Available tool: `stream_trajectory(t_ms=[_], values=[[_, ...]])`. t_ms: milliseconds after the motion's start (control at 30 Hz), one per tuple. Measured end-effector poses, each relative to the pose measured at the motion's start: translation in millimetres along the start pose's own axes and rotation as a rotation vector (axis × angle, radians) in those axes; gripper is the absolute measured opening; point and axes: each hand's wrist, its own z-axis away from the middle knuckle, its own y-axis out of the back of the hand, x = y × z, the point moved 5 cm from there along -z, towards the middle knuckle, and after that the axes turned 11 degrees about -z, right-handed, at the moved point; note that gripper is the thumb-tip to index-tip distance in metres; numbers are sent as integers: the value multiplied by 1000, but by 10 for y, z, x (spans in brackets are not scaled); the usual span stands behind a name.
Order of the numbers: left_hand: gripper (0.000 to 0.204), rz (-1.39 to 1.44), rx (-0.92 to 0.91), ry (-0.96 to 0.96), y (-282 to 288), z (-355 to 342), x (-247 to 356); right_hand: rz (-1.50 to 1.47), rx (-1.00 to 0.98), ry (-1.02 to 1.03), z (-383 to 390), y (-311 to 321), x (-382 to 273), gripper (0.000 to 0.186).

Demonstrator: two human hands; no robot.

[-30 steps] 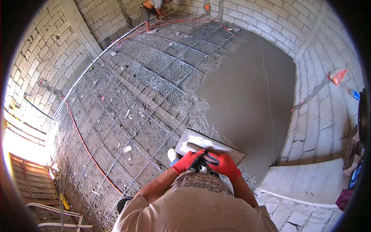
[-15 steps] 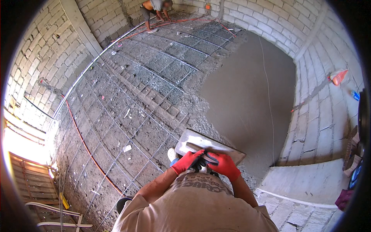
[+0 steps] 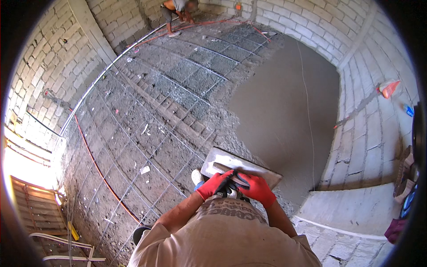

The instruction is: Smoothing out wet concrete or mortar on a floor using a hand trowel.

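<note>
A flat rectangular concrete float [image 3: 265,174] with a long raised handle [image 3: 221,167] is tilted in front of my body, its pale face smeared with cement. My left hand [image 3: 215,185], in a red glove with black fingers, is closed around the handle near its middle. Beside it my right hand [image 3: 256,189], gloved alike, has its fingers closed on the handle's right end. The two hands nearly touch. Past the float's upper right edge lies smooth wet concrete [image 3: 284,102]. My fingertips and part of the handle are hidden by the gloves.
Steel reinforcing bars [image 3: 153,158] form a grid over the rough ground on the left, crossed by an orange hose [image 3: 98,167]. A thin string [image 3: 307,95] runs over the wet concrete. Another person [image 3: 175,13] bends down at the far wall. A pale slab [image 3: 351,209] lies at right.
</note>
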Motion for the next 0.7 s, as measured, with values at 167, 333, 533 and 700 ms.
stream_trajectory(t_ms=[167,333,533,700], values=[[48,-53,237,-324,56,58,112,-39,31,-29,-61,-16,125,59],[44,143,139,216,335,236,276,15,99,-56,-111,174,224,54],[37,-333,320,385,888,704,-68,-58,109,-175,-226,244,574,59],[27,-314,429,522,1263,1012,-384,-32,133,-252,-436,175,630,56]])
